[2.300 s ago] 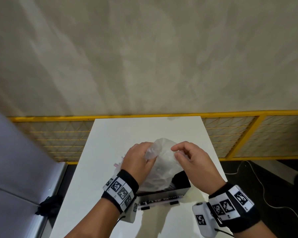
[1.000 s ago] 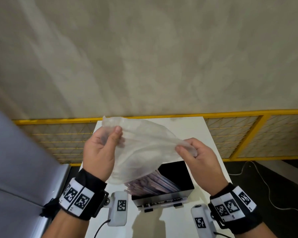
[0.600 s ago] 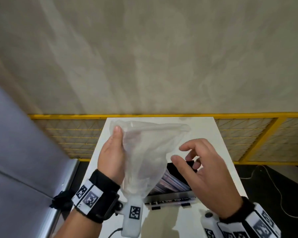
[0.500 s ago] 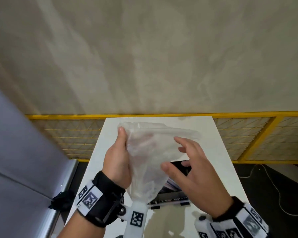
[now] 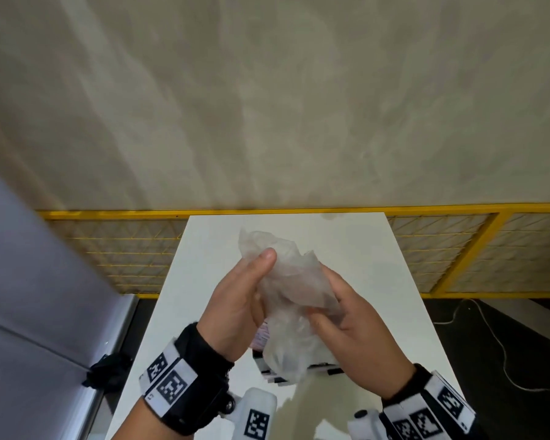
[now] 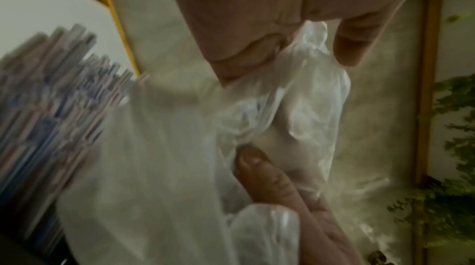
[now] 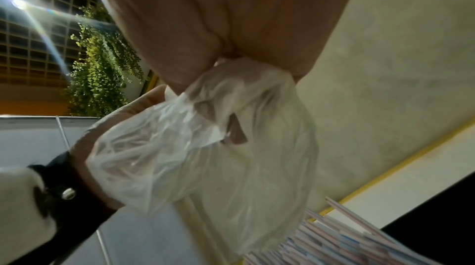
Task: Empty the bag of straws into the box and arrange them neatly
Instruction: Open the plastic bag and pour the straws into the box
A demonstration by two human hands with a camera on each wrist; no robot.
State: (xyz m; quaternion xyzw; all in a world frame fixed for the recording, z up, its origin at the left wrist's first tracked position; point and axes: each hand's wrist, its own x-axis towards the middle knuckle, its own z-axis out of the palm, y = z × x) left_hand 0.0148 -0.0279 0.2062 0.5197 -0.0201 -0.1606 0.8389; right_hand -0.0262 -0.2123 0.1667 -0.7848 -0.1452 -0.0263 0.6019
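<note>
Head view takes in the plaster wall (image 5: 267, 106) at the far side, then the yellow mesh fence (image 5: 458, 249) below it, then the white table (image 5: 346, 249) running toward the viewer; above the table's near half both hands gather the clear plastic bag (image 5: 286, 281); the left hand (image 5: 235, 309) has its thumb pressed over the bag's upper part and its fingers curled behind, the right hand (image 5: 359, 338) is curled round the bag's right side, so both are clamped on the film; the bag looks empty and crumpled, and beneath it the box (image 5: 299, 371) shows only as a sliver of near edge.

As a judgement, the step in hand is bunching up the emptied bag; done well, it means squeezing the film into one hand and carrying it clear to the side of the box, so that it neither drags across the straws nor hides them while they are levelled.

Left wrist view gives what the head view hides: the straws (image 6: 51, 107) lie in a sloping stack at its left, their ends uneven, though motion blur makes their order hard to judge; it also shows a right fingertip (image 6: 250, 160) pushing into the film. Right wrist view shows the straws (image 7: 347, 235) fanned at lower right beside the box's dark wall (image 7: 437, 218), apparently not yet squared up.
</note>
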